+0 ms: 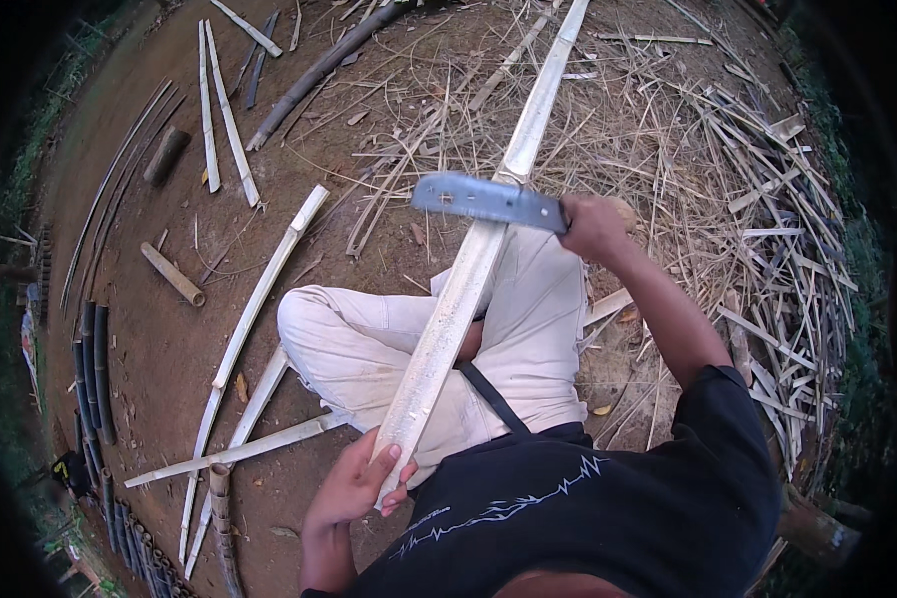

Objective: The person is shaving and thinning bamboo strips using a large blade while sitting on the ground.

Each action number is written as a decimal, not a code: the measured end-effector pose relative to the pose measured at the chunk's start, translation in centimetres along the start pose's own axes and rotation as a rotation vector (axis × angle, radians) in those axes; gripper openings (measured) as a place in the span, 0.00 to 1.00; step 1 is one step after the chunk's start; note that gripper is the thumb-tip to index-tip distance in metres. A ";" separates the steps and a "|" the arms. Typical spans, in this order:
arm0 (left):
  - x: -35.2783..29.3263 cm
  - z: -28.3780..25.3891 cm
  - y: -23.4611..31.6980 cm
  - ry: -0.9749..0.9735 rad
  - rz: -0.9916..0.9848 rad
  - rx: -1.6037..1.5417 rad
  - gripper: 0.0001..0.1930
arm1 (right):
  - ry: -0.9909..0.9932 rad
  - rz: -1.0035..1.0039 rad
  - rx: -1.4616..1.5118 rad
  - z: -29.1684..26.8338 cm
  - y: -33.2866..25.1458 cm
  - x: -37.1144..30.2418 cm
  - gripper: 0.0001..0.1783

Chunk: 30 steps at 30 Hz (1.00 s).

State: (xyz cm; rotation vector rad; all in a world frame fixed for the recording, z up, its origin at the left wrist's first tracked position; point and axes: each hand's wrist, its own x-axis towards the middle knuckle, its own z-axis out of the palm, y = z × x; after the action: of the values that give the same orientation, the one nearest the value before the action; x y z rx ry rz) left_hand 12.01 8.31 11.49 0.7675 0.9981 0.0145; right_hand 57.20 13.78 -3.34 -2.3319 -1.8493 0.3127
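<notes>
A long split bamboo strip (447, 334) slants across my lap, its pale inner face up. It runs from my waist at lower left to the far top edge. My left hand (364, 478) is closed round its near end, thumb on top. In my right hand (596, 229) is a machete (488, 199) with a broad grey blade, lying crosswise over the strip near one of its node ridges. The blade points left; whether its edge touches the bamboo I cannot tell. My fingers hide most of the handle.
Several split bamboo strips (254, 309) lie on the brown soil at left, near short bamboo pieces (172, 274). Dark bamboo poles (96, 369) stand along the left rim. Thin shavings (608, 130) cover the ground ahead, and a heap of slivers (797, 289) lies at right.
</notes>
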 end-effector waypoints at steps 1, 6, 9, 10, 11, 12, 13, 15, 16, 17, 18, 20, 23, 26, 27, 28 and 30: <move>-0.1 0.0 -0.3 0.031 0.006 0.021 0.17 | -0.045 0.195 0.129 -1.3 0.8 1.4 0.15; 1.1 -1.2 -0.4 -0.017 0.021 -0.027 0.14 | -0.015 -0.086 0.036 -0.2 -3.9 -2.3 0.12; -0.3 -0.8 0.0 -0.018 0.003 -0.038 0.14 | 0.054 -0.280 -0.049 0.8 -1.6 -2.6 0.10; -1.3 -1.1 -0.5 -0.008 -0.006 -0.043 0.14 | 0.052 -0.144 -0.058 1.4 1.3 -0.3 0.11; -1.7 -1.5 -0.6 0.003 0.001 -0.046 0.14 | 0.081 0.085 -0.070 0.5 3.3 2.4 0.11; -1.7 -1.9 -0.6 -0.001 -0.010 -0.029 0.13 | 0.107 0.316 -0.083 -0.2 4.3 4.0 0.12; -1.6 -2.0 -1.2 -0.009 -0.028 -0.028 0.13 | 0.108 0.311 -0.078 -0.1 4.1 3.7 0.12; -1.5 -2.9 -1.4 -0.036 -0.013 -0.071 0.13 | 0.136 0.301 -0.049 0.1 2.2 3.8 0.13; -1.4 -3.3 -1.2 -0.026 -0.018 -0.068 0.13 | 0.100 0.177 -0.055 0.2 0.7 3.2 0.13; -1.5 -3.2 -1.3 -0.019 -0.032 -0.078 0.13 | 0.048 0.051 -0.067 -0.2 -1.8 1.6 0.13; -1.5 -3.0 -1.3 -0.009 -0.043 -0.085 0.13 | 0.001 -0.076 -0.077 -0.5 -2.9 0.9 0.12; -2.2 -4.1 -2.1 0.009 -0.067 -0.095 0.14 | 0.022 -0.339 -0.080 0.3 -1.4 1.6 0.12; -5.2 -6.7 -3.4 0.057 -0.101 -0.107 0.15 | 0.016 -0.030 -0.111 1.0 4.3 5.6 0.13; -7.2 -9.1 -5.0 0.066 -0.141 -0.133 0.18 | 0.003 0.330 -0.093 0.0 8.0 9.0 0.17; -6.8 -9.9 -5.5 0.080 -0.146 -0.131 0.17 | -0.012 0.311 -0.084 0.2 7.5 9.2 0.18; -6.6 -10.5 -6.0 0.091 -0.151 -0.129 0.17 | -0.027 0.294 -0.076 0.5 7.0 9.2 0.19; -6.9 -11.0 -5.4 0.077 -0.158 -0.163 0.19 | -0.006 0.179 0.068 1.6 4.3 7.8 0.19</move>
State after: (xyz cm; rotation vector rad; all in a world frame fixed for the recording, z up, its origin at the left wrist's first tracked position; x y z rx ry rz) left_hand -1.97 8.19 10.14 0.5414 1.1140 -0.0114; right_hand 62.56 20.32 -6.47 -2.4567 -1.6080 0.3980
